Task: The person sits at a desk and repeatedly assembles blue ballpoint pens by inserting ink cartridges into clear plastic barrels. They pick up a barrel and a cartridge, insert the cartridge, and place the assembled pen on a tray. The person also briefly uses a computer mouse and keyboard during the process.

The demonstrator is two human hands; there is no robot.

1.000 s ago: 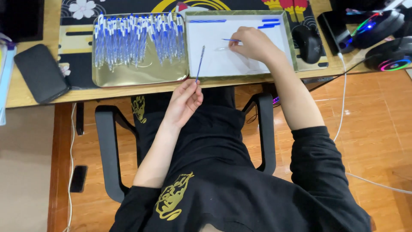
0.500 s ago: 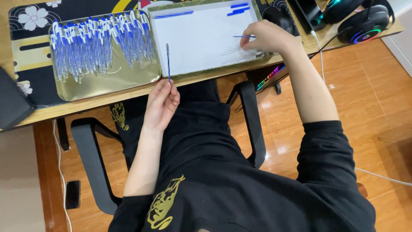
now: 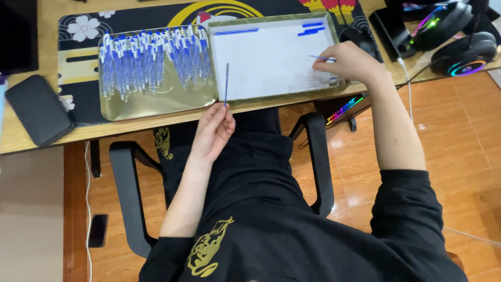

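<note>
Blue pen refill (image 3: 226,83) stays pinched upright in left hand (image 3: 213,131); right hand (image 3: 350,62) has closed on another refill (image 3: 316,57)

Wooden desk (image 3: 31,137) – patterned black mat (image 3: 78,102); black chair (image 3: 128,198) on glossy orange-brown floor (image 3: 459,156).

Left hand (image 3: 213,131) held just below the counter (image 3: 31,137) edge, fingers pinching the lower end of a thin blue pen refill (image 3: 226,83); refill upright, tip reaching over the near rim of the white-lined tray (image 3: 271,93). Right hand (image 3: 350,62) rests inside that tray at its right side, grip closed on a second blue refill (image 3: 317,57). Gold tray (image 3: 156,107) just left, heaped with blue-and-white pens (image 3: 151,62). Dark phone case (image 3: 39,109) far left
</note>
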